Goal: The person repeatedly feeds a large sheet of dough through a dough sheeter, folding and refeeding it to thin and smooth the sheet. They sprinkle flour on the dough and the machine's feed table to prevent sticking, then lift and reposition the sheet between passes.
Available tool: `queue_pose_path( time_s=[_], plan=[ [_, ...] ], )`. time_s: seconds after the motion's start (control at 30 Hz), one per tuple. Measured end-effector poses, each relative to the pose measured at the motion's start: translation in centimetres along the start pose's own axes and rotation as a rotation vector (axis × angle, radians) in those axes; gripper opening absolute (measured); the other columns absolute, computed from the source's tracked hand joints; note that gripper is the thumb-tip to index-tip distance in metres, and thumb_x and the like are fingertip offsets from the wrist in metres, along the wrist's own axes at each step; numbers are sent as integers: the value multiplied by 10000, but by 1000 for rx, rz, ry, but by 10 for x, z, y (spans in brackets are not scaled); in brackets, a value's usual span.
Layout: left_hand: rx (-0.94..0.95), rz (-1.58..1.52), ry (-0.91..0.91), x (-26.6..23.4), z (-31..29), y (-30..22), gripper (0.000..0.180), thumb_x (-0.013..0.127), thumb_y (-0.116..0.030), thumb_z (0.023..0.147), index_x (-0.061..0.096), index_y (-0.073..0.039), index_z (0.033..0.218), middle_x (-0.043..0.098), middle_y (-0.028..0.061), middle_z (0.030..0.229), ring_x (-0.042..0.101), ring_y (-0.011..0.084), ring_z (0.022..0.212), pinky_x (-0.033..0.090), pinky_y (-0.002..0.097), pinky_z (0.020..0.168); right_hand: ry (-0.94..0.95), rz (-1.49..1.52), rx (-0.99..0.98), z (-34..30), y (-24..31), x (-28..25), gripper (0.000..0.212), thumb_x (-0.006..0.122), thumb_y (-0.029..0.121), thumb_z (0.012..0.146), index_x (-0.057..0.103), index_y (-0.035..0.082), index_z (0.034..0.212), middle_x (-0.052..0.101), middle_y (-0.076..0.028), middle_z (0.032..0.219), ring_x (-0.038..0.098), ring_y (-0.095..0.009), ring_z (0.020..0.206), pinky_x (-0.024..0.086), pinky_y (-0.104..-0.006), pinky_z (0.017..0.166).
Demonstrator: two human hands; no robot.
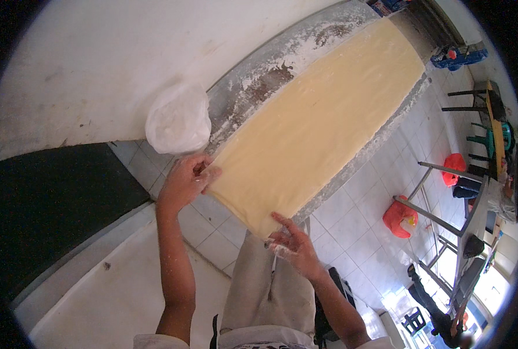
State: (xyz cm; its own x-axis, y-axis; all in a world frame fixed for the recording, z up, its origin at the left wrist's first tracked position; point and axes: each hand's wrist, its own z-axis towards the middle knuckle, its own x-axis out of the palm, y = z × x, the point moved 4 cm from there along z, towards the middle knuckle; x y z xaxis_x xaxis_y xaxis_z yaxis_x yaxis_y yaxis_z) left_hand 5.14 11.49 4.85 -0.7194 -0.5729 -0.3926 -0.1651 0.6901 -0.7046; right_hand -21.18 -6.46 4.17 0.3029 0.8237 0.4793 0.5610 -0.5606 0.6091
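Observation:
A long, pale yellow sheet of dough (pixel 323 113) lies along a floured metal table (pixel 253 87), running away to the upper right. Its near end is drawn up at the table's end. My left hand (pixel 184 179) pinches the left corner of that end, with thumb and fingers closed on the dough. At the right corner my right hand (pixel 295 249) grips the edge, index finger over the top and the other fingers curled, partly hidden below. Flour whitens the right fingers. A white plastic bag (pixel 179 119) sits just beyond my left hand, at the table's left corner.
A white wall (pixel 102 64) runs along the table's left side. Tiled floor (pixel 352 198) lies to the right, with red bags (pixel 400 218), a metal-framed table (pixel 430 212) and stools farther off. A person (pixel 436 314) is at the lower right.

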Motion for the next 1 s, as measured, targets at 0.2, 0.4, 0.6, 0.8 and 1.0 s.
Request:
queue_pose_path(
  time_s=[0.2,0.4,0.6,0.8,1.0],
  plan=[
    [86,-13,-140,7,-4,-13,221,733,-174,948,665,18,1032,654,65,759,617,115,611,512,289,544,18,-218,-59,-1,-11,-11,717,741,98,927,406,24,1557,541,-82,1295,569,-160,1137,473,-353,1040],
    [50,-102,-145,16,1,-16,262,763,-201,933,670,21,1038,645,70,739,612,123,585,495,287,520,-117,-19,-55,6,10,2,680,721,66,929,428,5,1539,532,-71,1343,578,-155,1118,483,-334,1013],
    [-71,159,-147,-8,-13,1,252,773,-183,922,690,27,1034,665,65,770,606,114,571,496,280,523,81,-361,-95,-5,-12,3,729,721,56,911,395,12,1561,512,-70,1373,579,-155,1112,511,-346,974],
    [69,-181,-116,7,-5,2,240,765,-167,923,699,33,1039,702,72,820,638,97,623,536,278,557,-50,130,-15,6,6,-3,745,768,153,897,432,23,1549,570,-108,1333,624,-164,1071,513,-341,957],
    [-54,-128,-115,15,-8,-10,256,762,-188,934,688,41,1021,706,67,816,633,85,637,539,264,557,8,-144,-8,14,24,-12,742,750,189,933,401,64,1576,702,-109,1081,686,-175,975,516,-328,947]
  ],
)
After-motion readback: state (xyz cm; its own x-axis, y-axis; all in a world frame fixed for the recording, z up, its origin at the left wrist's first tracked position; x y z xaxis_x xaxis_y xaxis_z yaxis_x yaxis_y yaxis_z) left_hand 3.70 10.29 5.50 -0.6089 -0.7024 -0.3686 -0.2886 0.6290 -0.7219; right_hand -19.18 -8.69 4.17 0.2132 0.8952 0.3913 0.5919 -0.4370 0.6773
